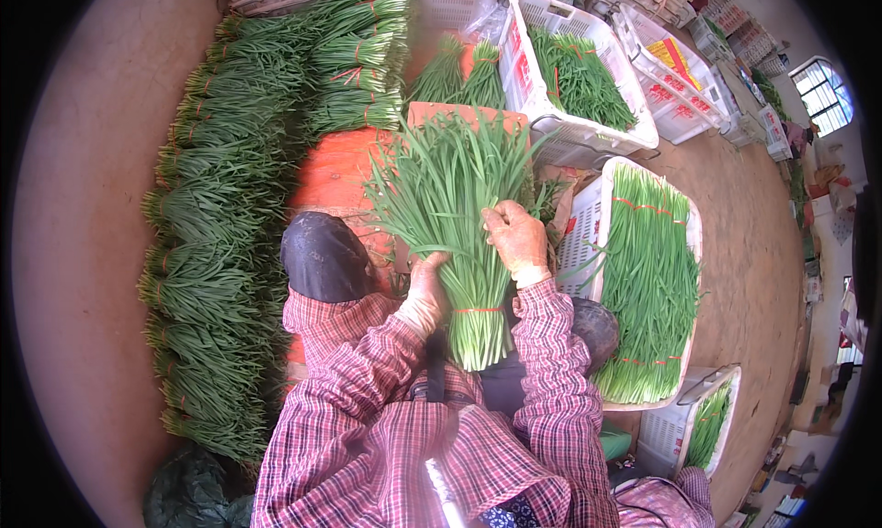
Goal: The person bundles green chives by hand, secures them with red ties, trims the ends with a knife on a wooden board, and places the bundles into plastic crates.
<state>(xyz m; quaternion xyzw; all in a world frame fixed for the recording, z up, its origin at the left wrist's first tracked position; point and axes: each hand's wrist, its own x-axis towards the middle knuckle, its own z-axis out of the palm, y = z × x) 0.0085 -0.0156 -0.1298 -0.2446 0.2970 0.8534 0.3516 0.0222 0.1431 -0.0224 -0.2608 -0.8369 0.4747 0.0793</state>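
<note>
A large bundle of garlic chives (473, 243) stands over my lap, its pale cut ends toward me and its green leaves fanned away. A red band (479, 310) circles it near the cut ends. My left hand (428, 289), in a soiled pale glove, grips the bundle's left side, its thumb in front and the other fingers mostly hidden. On the right, my gloved right hand (517, 239) is closed at the edge of the leaves, thumb and forefinger pinched together on chive leaves. Beyond the leaf tips is a brown board (450, 113).
Banded chive bundles (220, 225) lie in a long row at left beside the wall. White plastic crates (691, 252) of chives stand at right, with another crate (524, 59) farther off. Orange sheeting (340, 174) covers the surface ahead. Another person's sleeve (666, 500) shows at lower right.
</note>
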